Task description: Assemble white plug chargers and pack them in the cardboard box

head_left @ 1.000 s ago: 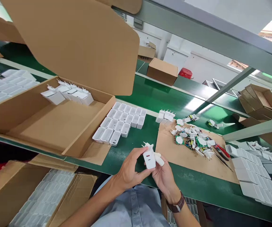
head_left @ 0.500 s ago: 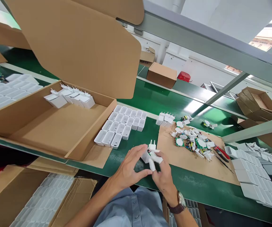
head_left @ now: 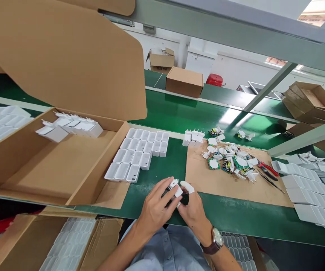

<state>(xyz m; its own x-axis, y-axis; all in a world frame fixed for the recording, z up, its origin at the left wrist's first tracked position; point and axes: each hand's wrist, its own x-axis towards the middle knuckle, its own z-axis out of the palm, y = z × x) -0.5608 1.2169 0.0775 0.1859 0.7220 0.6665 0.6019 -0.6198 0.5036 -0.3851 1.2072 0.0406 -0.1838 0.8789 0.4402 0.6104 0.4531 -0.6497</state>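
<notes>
Just above the bench's front edge, my left hand (head_left: 154, 203) is closed around a small white plug charger (head_left: 178, 191), its fingers hiding much of it. My right hand (head_left: 194, 211), with white covers on its fingertips, grips the charger's lower right side; one covered finger is raised beside it. Open white charger cases (head_left: 134, 172) stand in rows to the left. To the right, a loose pile of green circuit boards (head_left: 240, 162) and white plug parts lies on a cardboard sheet (head_left: 207, 184). Several white plug units (head_left: 193, 138) stand behind the sheet's left corner.
A large open carton (head_left: 94, 165) at left holds several plug chargers (head_left: 79, 126). Red-handled pliers (head_left: 268, 171) and tweezers (head_left: 271, 182) lie right of the pile, before stacked white cases (head_left: 309, 192). Below the bench edge, a box (head_left: 106, 241) holds more cases. A slanted metal post (head_left: 269, 88) rises behind.
The charger has been turned in my hands, so its pins no longer point up and away. My right covered finger has lifted off it. The view has shifted slightly.
</notes>
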